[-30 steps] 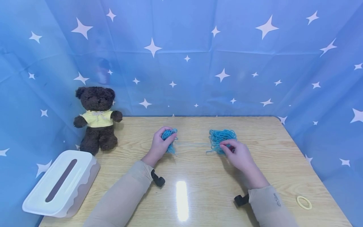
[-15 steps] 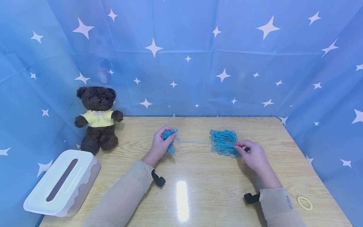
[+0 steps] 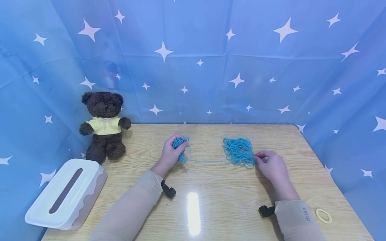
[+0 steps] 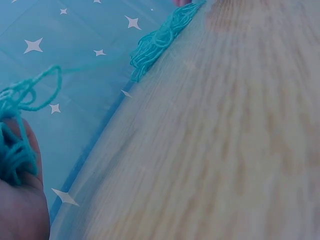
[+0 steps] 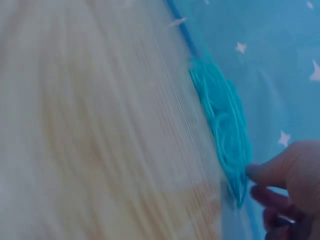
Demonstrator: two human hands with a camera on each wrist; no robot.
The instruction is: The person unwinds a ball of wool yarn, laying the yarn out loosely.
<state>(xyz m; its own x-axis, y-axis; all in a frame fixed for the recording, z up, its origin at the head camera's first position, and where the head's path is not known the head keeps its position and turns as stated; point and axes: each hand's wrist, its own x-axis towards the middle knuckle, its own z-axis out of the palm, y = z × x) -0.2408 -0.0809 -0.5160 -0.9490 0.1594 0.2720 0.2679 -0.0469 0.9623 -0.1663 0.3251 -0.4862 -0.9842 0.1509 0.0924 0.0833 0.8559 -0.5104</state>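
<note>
My left hand [image 3: 170, 153] grips a small bundle of turquoise yarn [image 3: 179, 143], and loose loops stick out above the fingers in the left wrist view. A thin strand [image 3: 208, 161] runs from that bundle to a flat pile of yarn [image 3: 238, 151] laid in back-and-forth loops on the table. At the pile's right edge, my right hand [image 3: 273, 167] pinches a yarn loop between thumb and finger. The right wrist view shows the thumb [image 5: 267, 172] against the end of the pile [image 5: 222, 120]; the exact pinch point is partly hidden.
A brown teddy bear [image 3: 104, 125] in a yellow top sits at the back left. In front of it stands a white tissue box [image 3: 39, 204] with a slotted lid. A pale yellow ring [image 3: 316, 214] lies at the right. A blue starry curtain [image 3: 193, 73] surrounds the wooden table [image 3: 223, 207].
My right hand has moved right from over the pile to its right edge, drawing yarn across. The strand between the hands now lies lower. My left hand has stayed in place.
</note>
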